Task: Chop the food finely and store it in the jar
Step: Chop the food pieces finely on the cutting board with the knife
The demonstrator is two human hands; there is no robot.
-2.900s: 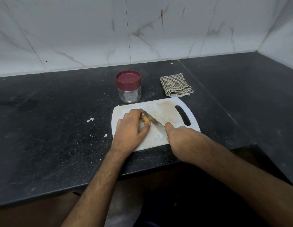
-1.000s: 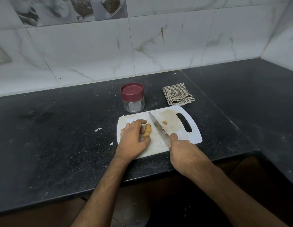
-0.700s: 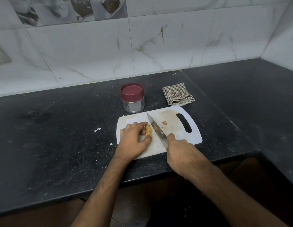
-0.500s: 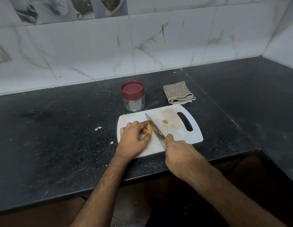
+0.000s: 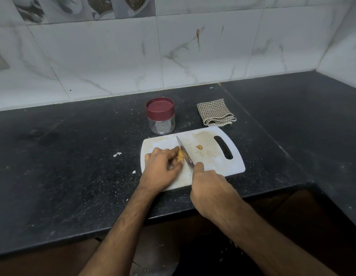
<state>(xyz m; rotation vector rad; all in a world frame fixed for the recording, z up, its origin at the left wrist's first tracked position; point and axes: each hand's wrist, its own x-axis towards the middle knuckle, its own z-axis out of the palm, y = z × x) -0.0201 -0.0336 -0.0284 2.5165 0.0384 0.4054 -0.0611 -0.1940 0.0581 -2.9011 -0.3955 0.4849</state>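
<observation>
The black counter has small white crumbs on it. The left hand curls its fingers around a small yellow-brown piece of food and holds it down on the white cutting board. The knife blade sits right against the food. The right hand is wrapped tight around the knife handle. One cut bit lies alone on the board, further right. The food looks hard, light and knobbly, so it may roll; hold it at the back end, away from the blade. Behind the board, the clear jar looks empty, with its red lid still on. A folded checked cloth lies to its right.
</observation>
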